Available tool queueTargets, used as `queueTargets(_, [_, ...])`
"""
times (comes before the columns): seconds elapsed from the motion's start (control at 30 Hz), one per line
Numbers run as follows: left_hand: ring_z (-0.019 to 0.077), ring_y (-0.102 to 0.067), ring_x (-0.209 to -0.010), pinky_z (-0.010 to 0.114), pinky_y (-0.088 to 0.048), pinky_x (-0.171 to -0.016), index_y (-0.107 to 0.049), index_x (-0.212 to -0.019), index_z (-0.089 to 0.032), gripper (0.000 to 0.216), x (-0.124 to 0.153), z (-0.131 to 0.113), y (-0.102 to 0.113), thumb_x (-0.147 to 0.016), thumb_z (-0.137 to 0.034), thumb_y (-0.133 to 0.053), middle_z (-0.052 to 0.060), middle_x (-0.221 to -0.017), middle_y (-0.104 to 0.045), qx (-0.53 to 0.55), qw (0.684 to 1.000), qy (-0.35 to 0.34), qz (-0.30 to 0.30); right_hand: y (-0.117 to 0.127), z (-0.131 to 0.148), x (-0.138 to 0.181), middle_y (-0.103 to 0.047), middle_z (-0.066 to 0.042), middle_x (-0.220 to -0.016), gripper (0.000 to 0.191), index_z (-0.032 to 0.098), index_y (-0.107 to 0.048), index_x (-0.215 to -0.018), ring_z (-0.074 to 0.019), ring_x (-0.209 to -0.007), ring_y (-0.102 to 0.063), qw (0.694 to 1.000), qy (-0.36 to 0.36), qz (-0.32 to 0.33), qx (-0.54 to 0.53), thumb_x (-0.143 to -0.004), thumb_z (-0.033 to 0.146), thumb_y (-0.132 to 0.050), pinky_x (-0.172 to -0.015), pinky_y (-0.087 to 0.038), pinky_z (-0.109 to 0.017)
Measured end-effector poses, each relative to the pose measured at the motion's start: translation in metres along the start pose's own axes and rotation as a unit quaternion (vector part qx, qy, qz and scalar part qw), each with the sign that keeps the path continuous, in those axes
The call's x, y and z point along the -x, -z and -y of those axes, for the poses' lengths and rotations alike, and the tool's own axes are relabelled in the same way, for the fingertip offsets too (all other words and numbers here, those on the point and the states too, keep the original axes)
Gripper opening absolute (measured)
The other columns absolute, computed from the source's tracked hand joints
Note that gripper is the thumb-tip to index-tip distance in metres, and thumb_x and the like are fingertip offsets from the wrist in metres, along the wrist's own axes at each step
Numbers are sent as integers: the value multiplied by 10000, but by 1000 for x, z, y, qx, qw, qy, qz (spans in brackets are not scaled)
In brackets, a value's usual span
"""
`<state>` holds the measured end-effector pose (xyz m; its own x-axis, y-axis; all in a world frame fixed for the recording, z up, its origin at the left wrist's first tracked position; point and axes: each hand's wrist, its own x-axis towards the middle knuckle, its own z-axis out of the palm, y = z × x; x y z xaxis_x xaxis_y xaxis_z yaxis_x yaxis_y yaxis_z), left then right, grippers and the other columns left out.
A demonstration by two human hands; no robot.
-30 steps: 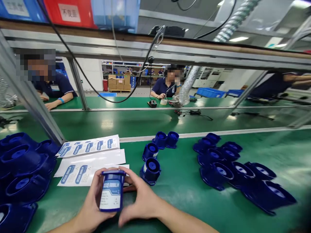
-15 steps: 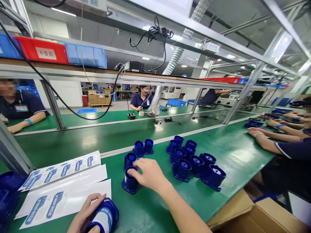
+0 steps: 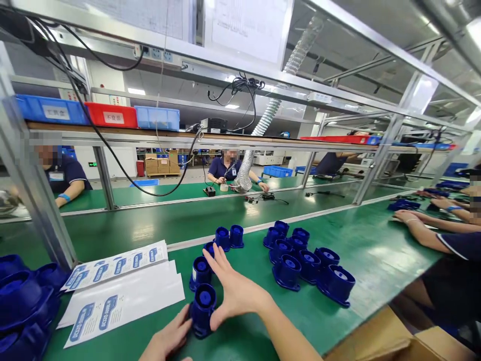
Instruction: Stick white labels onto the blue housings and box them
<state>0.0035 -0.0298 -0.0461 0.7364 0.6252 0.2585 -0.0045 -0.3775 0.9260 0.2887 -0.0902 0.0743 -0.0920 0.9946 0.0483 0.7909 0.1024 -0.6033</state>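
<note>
A dark blue plastic housing with a round open top (image 3: 203,313) stands upright on the green bench in front of me. My left hand (image 3: 169,337) has its fingers along the housing's left side, the thumb apart from it. On the other side, my right hand (image 3: 238,286) is spread wide, thumb beside the housing and fingers raised behind it. Just beyond stands another blue housing with a white label (image 3: 200,273). Farther back is one partly hidden by my right fingers, then two more housings (image 3: 229,237).
Sheets of blue-and-white labels (image 3: 124,288) lie on the left. Several blue housings are piled at far left (image 3: 22,301); another group (image 3: 296,258) stands right of centre. A cardboard box (image 3: 379,336) is below the bench edge. Co-workers' arms (image 3: 417,225) rest at right.
The blue housing in my left hand has gone from tilted over the label sheets to upright on the bench. My right hand has moved off the labelled housing and spread. The view has shifted left.
</note>
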Motion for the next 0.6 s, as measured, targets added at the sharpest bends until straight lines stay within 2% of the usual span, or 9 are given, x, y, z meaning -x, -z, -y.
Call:
queueTargets(0.07, [445, -442, -1558, 696, -379, -1261, -678, -1450, -400, 626, -3, 4, 7, -862, -552, -829, 100, -1615, -582, -64, 997, -38, 17, -6, -1, -2, 173, -166, -1808, 1660, 343, -23, -1732, -453, -1641, 180, 1000, 1, 12, -15, -450, 551, -1056, -1306, -146, -676])
queueTargets(0.13, [480, -311, -1608, 758, -251, -1291, -591, -1543, -361, 687, -4, 6, 14, -899, -464, -808, 115, -1703, -445, -198, 976, -74, 43, -14, -6, -8, 198, -163, -1799, 1594, 335, -68, -1735, -446, -1636, 191, 1000, 9, -7, -5, -492, 535, -1047, -1306, -162, -663])
queueTargets(0.17, [519, -236, -1619, 810, -193, -1278, -522, -1597, -330, 783, -4, 5, 16, -885, -447, -825, 140, -1736, -359, -267, 961, -67, 33, -17, -10, -13, 184, -160, -1802, 1538, 334, -86, -1736, -433, -1643, 169, 1000, 18, -20, 4, -538, 516, -1035, -1308, -185, -645])
queueTargets(0.23, [582, -148, -1613, 878, -112, -1244, -457, -1640, -264, 888, -2, -3, 17, -870, -512, -824, 199, -1756, -249, -340, 940, -7, 39, -23, -22, -25, 103, -142, -1822, 1370, 345, -122, -1737, -389, -1671, 66, 997, 50, -54, 21, -674, 455, -979, -1316, -220, -598])
queueTargets(0.3, [565, -72, -1627, 860, -80, -1261, -364, -1679, -226, 912, -2, -15, 16, -936, -642, -693, 223, -1770, -163, -353, 932, 52, 66, -27, -34, -39, 2, -132, -1833, 1204, 353, -162, -1736, -349, -1682, -87, 994, 81, -70, 30, -785, 377, -901, -1316, -263, -561])
queueTargets(0.37, [522, 10, -1644, 810, -49, -1296, -288, -1703, -237, 931, -3, -28, 15, -970, -750, -548, 210, -1788, -77, -350, 929, 87, 88, -30, -44, -51, -78, -144, -1831, 1125, 339, -223, -1730, -359, -1666, -200, 991, 103, -78, 40, -807, 329, -866, -1297, -322, -569])
queueTargets(0.47, [474, -2, -1669, 714, -48, -1348, -360, -1683, -209, 889, -4, -37, 15, -996, -767, -447, 200, -1805, -108, -359, 924, 104, 83, -32, -51, -58, -148, -173, -1818, 1004, 280, -334, -1706, -421, -1656, -213, 980, 134, -133, 64, -836, 350, -829, -1279, -328, -661])
queueTargets(0.53, [446, -94, -1679, 643, -89, -1375, -472, -1615, -155, 809, -5, -36, 16, -1021, -702, -441, 214, -1796, -197, -380, 917, 106, 52, -35, -46, -56, -219, -189, -1801, 804, 234, -421, -1668, -434, -1654, -224, 965, 157, -196, 80, -935, 372, -721, -1283, -285, -715])
queueTargets(0.6, [434, -162, -1674, 603, -134, -1382, -527, -1557, -104, 758, -7, -31, 18, -1031, -644, -450, 242, -1777, -248, -399, 911, 106, 22, -41, -30, -56, -395, -205, -1730, 578, 211, -563, -1566, -424, -1606, -360, 947, 186, -245, 96, -1005, 343, -608, -1269, -305, -731])
